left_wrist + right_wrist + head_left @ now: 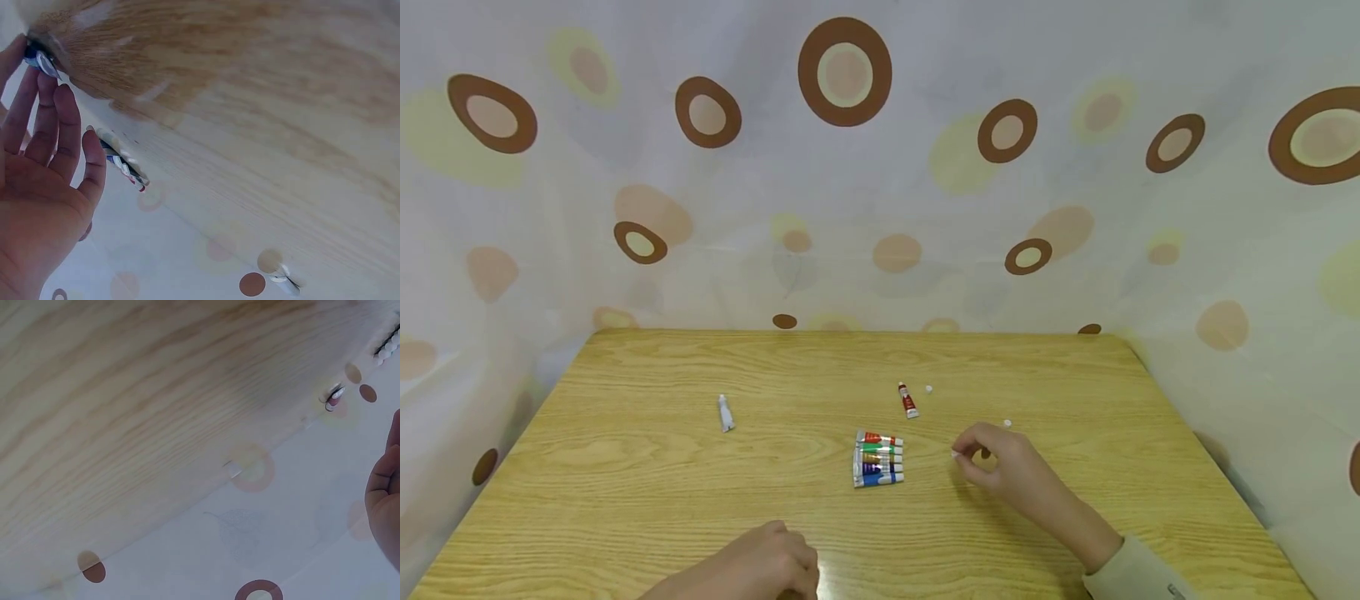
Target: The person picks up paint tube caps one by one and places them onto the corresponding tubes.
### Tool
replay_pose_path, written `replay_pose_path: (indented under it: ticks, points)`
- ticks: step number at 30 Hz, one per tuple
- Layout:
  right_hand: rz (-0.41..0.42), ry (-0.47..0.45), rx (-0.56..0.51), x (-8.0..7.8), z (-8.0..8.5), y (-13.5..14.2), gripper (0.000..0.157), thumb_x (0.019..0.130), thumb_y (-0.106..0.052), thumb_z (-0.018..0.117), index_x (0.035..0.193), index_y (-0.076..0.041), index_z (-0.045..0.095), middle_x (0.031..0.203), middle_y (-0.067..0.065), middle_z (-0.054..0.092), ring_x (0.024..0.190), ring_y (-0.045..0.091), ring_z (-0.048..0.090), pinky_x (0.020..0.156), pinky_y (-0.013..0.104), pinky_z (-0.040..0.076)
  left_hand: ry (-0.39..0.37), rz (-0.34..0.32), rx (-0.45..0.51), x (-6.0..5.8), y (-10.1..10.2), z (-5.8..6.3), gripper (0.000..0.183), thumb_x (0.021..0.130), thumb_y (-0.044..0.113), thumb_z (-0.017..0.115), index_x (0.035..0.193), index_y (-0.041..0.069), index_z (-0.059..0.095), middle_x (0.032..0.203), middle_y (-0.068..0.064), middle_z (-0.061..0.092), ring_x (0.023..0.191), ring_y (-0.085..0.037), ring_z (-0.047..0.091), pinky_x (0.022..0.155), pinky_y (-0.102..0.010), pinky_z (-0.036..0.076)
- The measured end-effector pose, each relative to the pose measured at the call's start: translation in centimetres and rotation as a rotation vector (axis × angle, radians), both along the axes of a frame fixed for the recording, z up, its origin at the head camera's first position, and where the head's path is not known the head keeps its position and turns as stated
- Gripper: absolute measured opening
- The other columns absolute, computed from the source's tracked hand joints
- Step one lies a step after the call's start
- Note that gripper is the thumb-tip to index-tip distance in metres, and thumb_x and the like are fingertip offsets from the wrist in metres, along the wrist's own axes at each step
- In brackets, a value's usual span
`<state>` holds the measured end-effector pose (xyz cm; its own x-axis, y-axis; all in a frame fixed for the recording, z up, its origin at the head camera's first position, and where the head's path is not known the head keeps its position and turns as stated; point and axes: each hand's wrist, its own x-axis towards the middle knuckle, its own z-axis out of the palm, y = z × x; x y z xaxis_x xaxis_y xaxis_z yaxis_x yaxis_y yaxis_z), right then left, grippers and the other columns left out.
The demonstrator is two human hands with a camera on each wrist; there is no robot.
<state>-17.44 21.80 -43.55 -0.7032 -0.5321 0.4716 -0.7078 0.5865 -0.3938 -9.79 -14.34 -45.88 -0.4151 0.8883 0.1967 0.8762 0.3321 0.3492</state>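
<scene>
While the left hand (763, 562) pinches a tube (45, 62) on the near side and the right hand (1009, 467) a white cap (955, 454) right of the tube row (878, 459), remotely I'd judge this uncapping, with setting that cap down next.

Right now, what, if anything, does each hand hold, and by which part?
The left hand pinches a small blue-and-silver tube; which part is unclear. The right hand pinches a tiny white piece, probably a cap, too small to tell where.

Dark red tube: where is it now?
In the head view, the dark red tube lies just right of centre, beyond the row of tubes, beside a small white cap.
</scene>
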Motion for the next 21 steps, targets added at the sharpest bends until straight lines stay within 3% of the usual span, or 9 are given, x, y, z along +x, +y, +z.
replay_pose_path:
  ticks: [6,10,15,21]
  points:
    - [0.023,0.020,-0.018,-0.2,-0.2,0.1,0.024,0.081,0.008,0.077,0.095,-0.009,0.071,0.091,-0.003,0.072,0.079,-0.001,0.062,0.066,0.025,0.057,0.048,-0.014,0.011,0.0,0.3,-0.2,0.013,0.088,0.028,0.074,0.075,0.030,0.075,0.076,0.021,0.065,0.072,0.018,0.041,0.068,-0.006,0.027]
    - [0.029,0.021,-0.031,-0.2,-0.2,0.1,0.024,0.081,0.009,0.076,0.096,-0.009,0.071,0.092,-0.003,0.072,0.080,-0.001,0.061,0.066,0.026,0.057,0.006,0.020,0.037,-0.1,0.2,0.1,0.015,0.091,0.039,0.072,0.079,0.031,0.077,0.075,0.022,0.064,0.073,0.018,0.041,0.069,-0.007,0.028]
    - [0.029,0.017,-0.046,-0.1,-0.1,0.0,0.028,0.081,0.010,0.076,0.097,-0.013,0.071,0.092,-0.003,0.072,0.080,-0.001,0.061,0.066,0.027,0.057,-0.002,0.057,0.076,-0.5,0.2,0.6,0.017,0.089,0.046,0.075,0.083,0.031,0.079,0.080,0.023,0.068,0.077,0.019,0.051,0.072,-0.008,0.031]
    - [0.014,-0.005,-0.055,0.1,0.1,-0.2,0.028,0.082,0.008,0.077,0.096,-0.015,0.072,0.092,-0.005,0.071,0.080,-0.002,0.060,0.067,0.024,0.056,-0.064,0.117,0.055,-1.0,0.2,1.2,0.009,0.089,0.038,0.079,0.086,0.030,0.079,0.084,0.024,0.067,0.077,0.017,0.051,0.075,-0.008,0.034]
